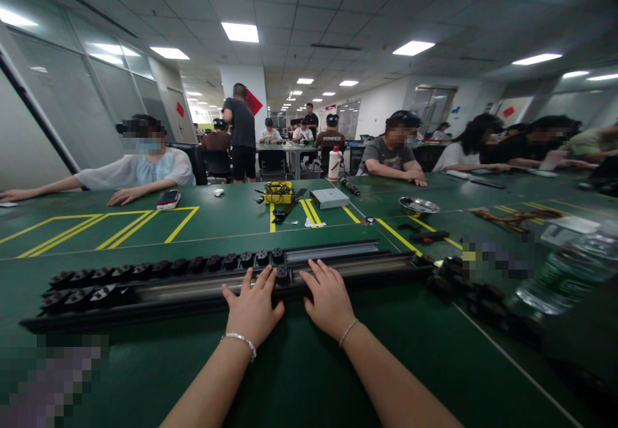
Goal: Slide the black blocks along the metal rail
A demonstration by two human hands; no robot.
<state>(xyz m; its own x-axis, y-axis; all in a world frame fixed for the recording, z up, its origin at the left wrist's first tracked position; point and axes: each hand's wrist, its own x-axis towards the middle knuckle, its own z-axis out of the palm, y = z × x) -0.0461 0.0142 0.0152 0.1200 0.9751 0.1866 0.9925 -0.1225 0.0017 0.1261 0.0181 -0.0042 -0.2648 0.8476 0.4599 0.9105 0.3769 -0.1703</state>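
My left hand [253, 309] lies with its fingers spread across the front black rail [183, 289], which has a shiny metal channel. My right hand [331, 299] rests farther right on the same rail, fingers stretched out. Between them sits a small black part [282, 275] in the channel; the left fingertips are close beside it, and I cannot tell whether they touch it. Several similar black parts [77, 299] stand at the rail's left end. Behind runs a second rail [333, 251] with a row of black parts [197, 264] along its left portion.
On the green table [386, 363] are loose black parts [487, 296], a water bottle [564, 273], a metal bowl [419, 206], a grey box [329, 197], a yellow holder with cables [279, 192] and a phone [168, 199]. People sit across the table.
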